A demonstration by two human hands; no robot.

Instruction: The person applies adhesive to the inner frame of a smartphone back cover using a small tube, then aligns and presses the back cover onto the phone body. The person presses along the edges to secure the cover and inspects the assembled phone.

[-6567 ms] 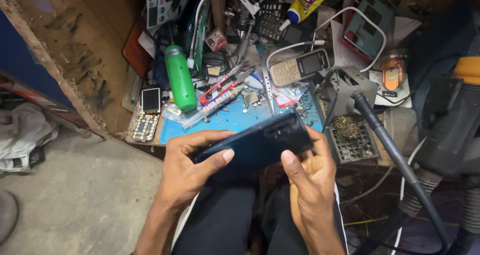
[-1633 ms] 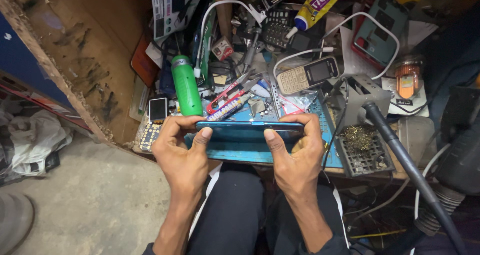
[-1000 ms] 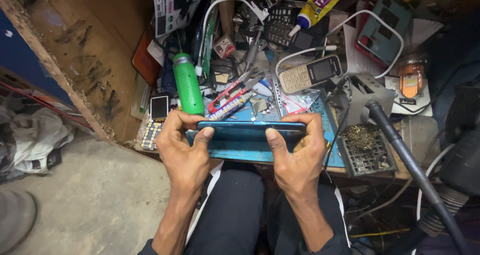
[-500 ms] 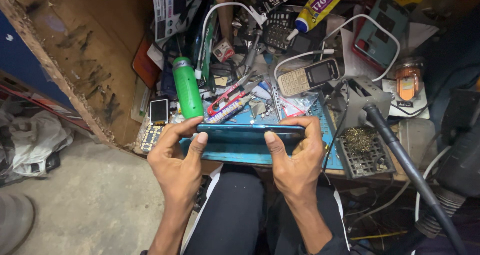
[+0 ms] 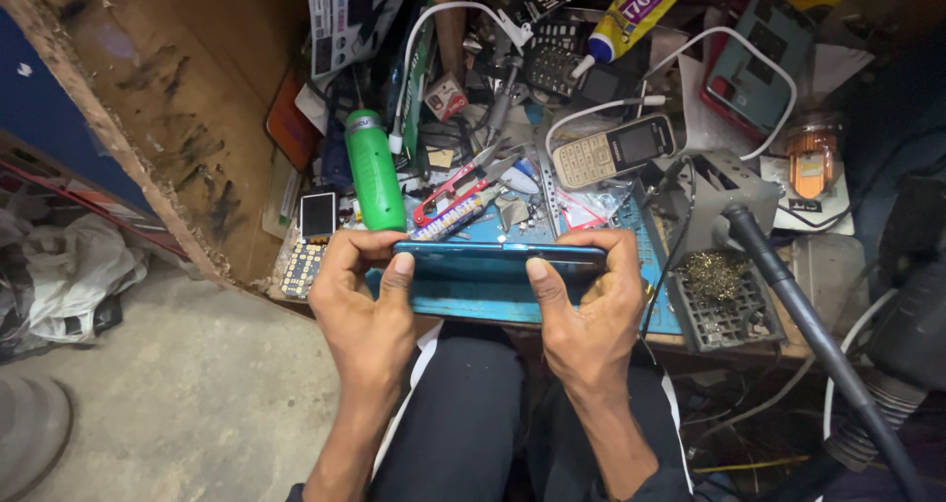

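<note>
left hand: my left hand (image 5: pixel 363 310) clamps the left end of the dark teal glossy smartphone (image 5: pixel 498 259), thumb pressed on its near edge, fingers curled behind.
right hand: my right hand (image 5: pixel 589 310) is clamped on the right end of the same phone, thumb on the near edge, fingers wrapped over the far corner.
phone: held level and edge-on between both hands, just above the front of the blue work mat (image 5: pixel 493 300), over my lap.
behind phone: green plastic bottle with a grey cap (image 5: pixel 374 172) lies on the cluttered bench; red-handled snips (image 5: pixel 455 179) just right of it.
left of phone: small bare screen module on a keypad board (image 5: pixel 317 216), near my left hand.
further back: beige keypad phone (image 5: pixel 613 150), white cable (image 5: pixel 443 29) looping past it, yellow glue tube (image 5: pixel 631 9) at the top.
right side: grey soldering stand with a brass wool tray (image 5: pixel 719 285), black hose (image 5: pixel 818 334) crossing it, well apart from my right hand.
floor: bare concrete floor (image 5: pixel 177 403) at left.
</note>
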